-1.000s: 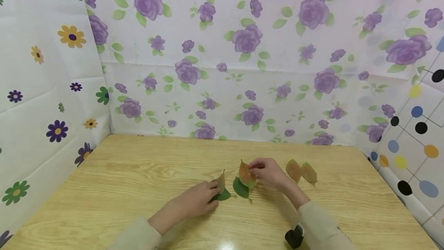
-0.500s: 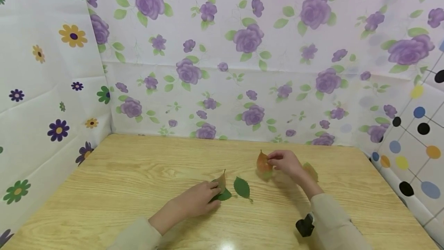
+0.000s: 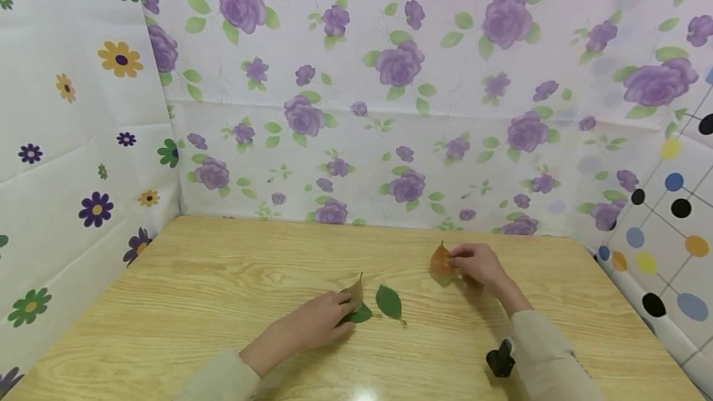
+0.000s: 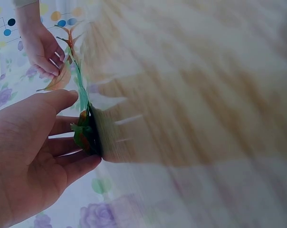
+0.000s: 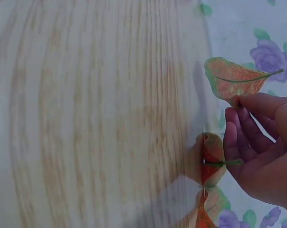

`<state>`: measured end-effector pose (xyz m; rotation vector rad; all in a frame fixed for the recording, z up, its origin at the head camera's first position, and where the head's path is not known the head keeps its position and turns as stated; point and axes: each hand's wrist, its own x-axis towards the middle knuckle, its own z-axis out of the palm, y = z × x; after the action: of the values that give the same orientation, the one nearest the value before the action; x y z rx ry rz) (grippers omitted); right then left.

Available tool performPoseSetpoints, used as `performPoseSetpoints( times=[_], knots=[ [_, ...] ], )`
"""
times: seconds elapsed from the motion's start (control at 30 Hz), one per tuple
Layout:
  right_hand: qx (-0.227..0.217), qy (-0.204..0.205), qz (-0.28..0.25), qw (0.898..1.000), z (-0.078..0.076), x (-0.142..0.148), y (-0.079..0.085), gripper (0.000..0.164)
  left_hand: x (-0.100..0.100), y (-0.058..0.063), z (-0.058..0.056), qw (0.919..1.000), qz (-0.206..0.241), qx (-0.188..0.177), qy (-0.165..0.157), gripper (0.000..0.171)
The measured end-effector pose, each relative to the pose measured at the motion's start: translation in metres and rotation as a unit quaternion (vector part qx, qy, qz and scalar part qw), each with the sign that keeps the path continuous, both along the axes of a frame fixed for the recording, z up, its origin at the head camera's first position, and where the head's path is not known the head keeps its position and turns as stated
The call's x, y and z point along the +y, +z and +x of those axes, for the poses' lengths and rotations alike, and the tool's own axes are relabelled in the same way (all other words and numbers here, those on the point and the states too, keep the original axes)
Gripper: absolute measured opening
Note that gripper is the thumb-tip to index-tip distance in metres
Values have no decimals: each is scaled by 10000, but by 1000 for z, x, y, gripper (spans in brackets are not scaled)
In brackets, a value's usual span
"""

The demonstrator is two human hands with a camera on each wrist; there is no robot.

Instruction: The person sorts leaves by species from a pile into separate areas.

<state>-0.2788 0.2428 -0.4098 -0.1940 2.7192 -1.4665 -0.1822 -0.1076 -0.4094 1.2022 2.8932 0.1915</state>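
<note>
An orange leaf (image 3: 440, 262) with green edges is pinched at its side between the thumb and fingers of my right hand (image 3: 483, 265). In the right wrist view that orange leaf (image 5: 236, 78) is held off the table, stem pointing right. My left hand (image 3: 322, 319) rests its fingertips on a small cluster at the middle of the table: a brownish leaf (image 3: 356, 293) and a dark green leaf (image 3: 363, 313), partly hidden under the fingers. Its thumb stands apart from them in the left wrist view. A separate green leaf (image 3: 388, 302) lies just right of the cluster.
Two more orange-green leaves, an upper leaf (image 5: 212, 154) and a lower leaf (image 5: 215, 206), lie below the right hand in the right wrist view; the head view hides them behind the hand. A black device (image 3: 500, 359) sits at the right wrist. Flowered sheets (image 3: 356, 159) border the wooden table.
My right hand has carried the orange leaf rightward from over the green leaf, uncovering it, and now blocks the two leaves at the right. My left hand has stayed on its cluster.
</note>
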Motion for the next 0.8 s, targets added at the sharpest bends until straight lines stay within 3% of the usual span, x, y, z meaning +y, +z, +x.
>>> performPoseSetpoints(
  times=[0.33,0.63,0.8],
  knots=[
    [58,-63,377,9993,1,8,-7,18,0,1,-1,9999,34,-7,-111,42],
    [305,-35,1188,9924,3,10,-9,18,1,3,-2,9997,192,-28,-160,38],
    [379,-6,1359,9900,4,8,-9,17,1,2,-8,9967,639,-498,-67,32]
  ],
)
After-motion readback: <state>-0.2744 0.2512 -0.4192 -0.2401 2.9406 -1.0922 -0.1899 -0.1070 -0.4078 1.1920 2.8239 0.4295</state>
